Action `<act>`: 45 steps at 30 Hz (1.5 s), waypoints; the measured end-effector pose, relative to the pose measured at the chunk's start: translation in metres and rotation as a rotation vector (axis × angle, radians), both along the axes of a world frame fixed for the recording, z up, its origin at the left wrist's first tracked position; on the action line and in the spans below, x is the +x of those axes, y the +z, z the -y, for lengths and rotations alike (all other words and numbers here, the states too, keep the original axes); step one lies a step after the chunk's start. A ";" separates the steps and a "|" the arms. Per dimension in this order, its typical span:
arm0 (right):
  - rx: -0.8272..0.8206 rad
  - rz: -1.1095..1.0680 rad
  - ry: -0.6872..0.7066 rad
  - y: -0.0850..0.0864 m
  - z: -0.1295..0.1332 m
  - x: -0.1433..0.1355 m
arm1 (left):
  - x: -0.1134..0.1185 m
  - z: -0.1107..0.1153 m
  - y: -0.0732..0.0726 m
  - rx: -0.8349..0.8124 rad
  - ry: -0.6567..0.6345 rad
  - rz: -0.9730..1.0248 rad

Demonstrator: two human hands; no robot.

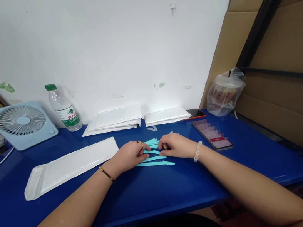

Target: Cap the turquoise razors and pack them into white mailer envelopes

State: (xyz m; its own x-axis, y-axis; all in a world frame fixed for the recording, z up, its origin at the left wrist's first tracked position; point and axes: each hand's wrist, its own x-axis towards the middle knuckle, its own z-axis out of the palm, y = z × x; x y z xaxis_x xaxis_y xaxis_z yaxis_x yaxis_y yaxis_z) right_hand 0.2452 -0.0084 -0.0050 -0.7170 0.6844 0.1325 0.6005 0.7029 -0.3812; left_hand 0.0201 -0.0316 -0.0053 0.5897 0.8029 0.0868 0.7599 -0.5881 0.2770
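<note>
Several slim turquoise plastic sticks, shaped like eyebrow razors [157,163], lie side by side on the blue table [159,190]. My left hand [131,155] is at their left ends, its thumb and fingers bent in around the sticks of the group. From the right, my right hand [176,146] curls its fingers at the opposite ends. The fingers partly hide the farther sticks, and how many each hand grips cannot be made out. Just beyond the hands lie small translucent pieces [152,128]. A white padded mailer [75,164] lies flat to the left of my left hand.
Stacked white mailers [114,119] and another white pile [166,116] stand along the wall. A blue fan [23,120] and a water bottle [66,111] are at the left. On the right are a phone [214,137], a bagged drink cup [225,90] and cardboard [293,104].
</note>
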 end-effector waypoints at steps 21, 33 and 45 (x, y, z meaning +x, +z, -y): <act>0.019 -0.059 -0.016 0.003 -0.008 0.017 | 0.001 0.003 0.006 -0.010 0.064 0.012; 0.065 -0.047 -0.112 -0.010 -0.007 -0.005 | 0.002 0.003 0.005 -0.013 0.074 -0.007; 0.037 0.019 -0.100 0.005 -0.013 0.022 | 0.001 0.001 0.006 0.035 0.101 -0.014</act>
State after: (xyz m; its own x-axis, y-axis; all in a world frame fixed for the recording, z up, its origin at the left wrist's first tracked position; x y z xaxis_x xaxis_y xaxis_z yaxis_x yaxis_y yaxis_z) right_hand 0.2670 0.0050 -0.0001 -0.6478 0.7477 0.1459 0.6755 0.6522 -0.3440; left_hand 0.0209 -0.0328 0.0008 0.5076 0.8548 0.1083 0.8193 -0.5177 0.2463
